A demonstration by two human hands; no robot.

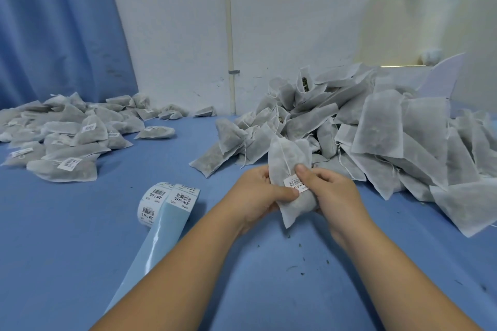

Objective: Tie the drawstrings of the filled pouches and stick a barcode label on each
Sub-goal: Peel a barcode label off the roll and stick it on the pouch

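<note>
A filled white mesh pouch (288, 158) stands upright between both hands above the blue table. My left hand (258, 193) grips its lower left side, thumb lying across the front. My right hand (328, 191) holds the right side, its thumb pressing beside a white barcode label (295, 183) stuck on the pouch's front. A drawstring runs down the pouch's face. A roll of barcode labels (156, 203) with a trailing blue backing strip (158, 234) lies to the left of my left hand.
A big heap of unlabelled filled pouches (376, 126) fills the right side of the blue table (67, 250). A spread of labelled pouches (67, 137) lies at the far left. A white wall and a blue curtain stand behind. Small herb crumbs dot the table near my arms.
</note>
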